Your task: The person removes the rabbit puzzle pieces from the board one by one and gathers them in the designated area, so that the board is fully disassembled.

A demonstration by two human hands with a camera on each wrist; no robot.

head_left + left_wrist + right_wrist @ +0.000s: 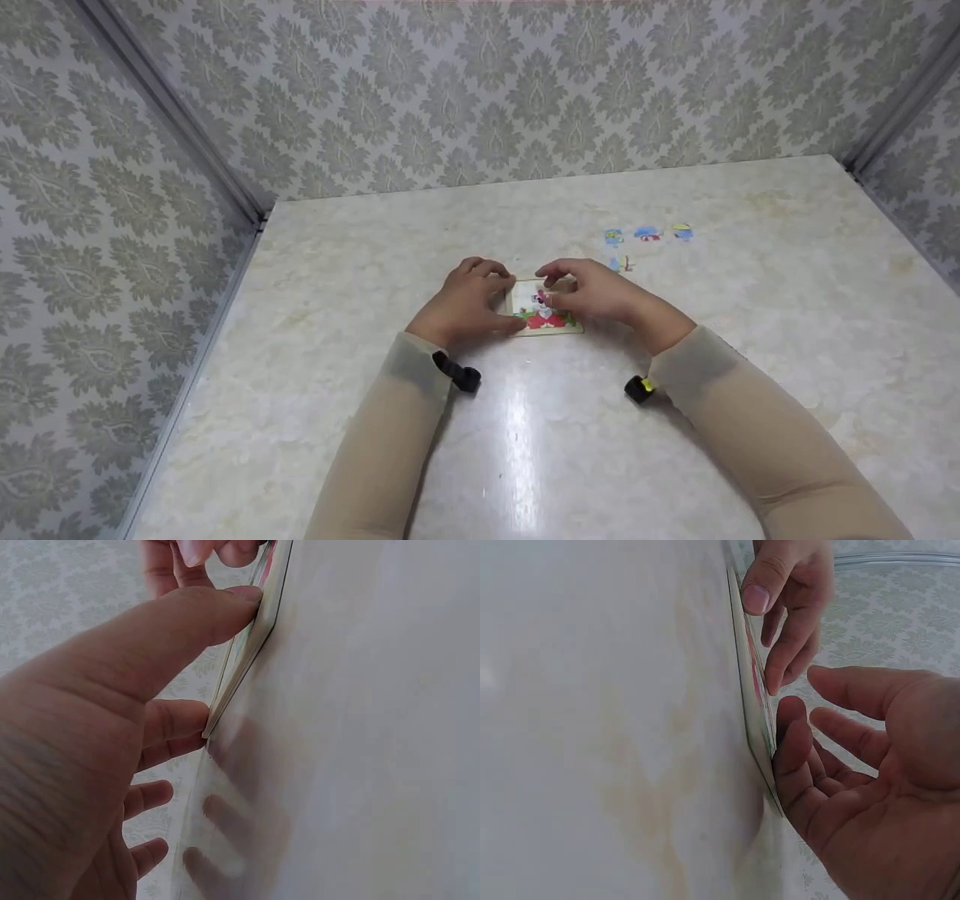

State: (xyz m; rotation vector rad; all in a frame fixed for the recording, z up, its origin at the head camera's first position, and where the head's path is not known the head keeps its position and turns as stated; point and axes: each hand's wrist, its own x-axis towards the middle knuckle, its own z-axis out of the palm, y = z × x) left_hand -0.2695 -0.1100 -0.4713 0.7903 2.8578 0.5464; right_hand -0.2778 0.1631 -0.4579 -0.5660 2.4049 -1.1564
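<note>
A small wooden jigsaw board (564,331) with a pale rim lies on the table, partly filled with a red, white and green picture. My left hand (474,298) grips its left side, the thumb on the near edge and a fingertip at the far left corner. That thumb (225,611) lies over the rim in the left wrist view. My right hand (592,291) is over the board's right part, fingers loosely bent, fingertips close to a pink and black patch (540,297) of the picture. In the right wrist view its bent fingers (795,750) touch the board's edge, and no piece shows between them.
Several loose jigsaw pieces lie beyond my right hand: a blue and green one (613,237), a blue and red one (647,233), a yellow and blue one (682,231) and a nearer one (620,264). Patterned wall panels (495,97) border the pale table (337,270).
</note>
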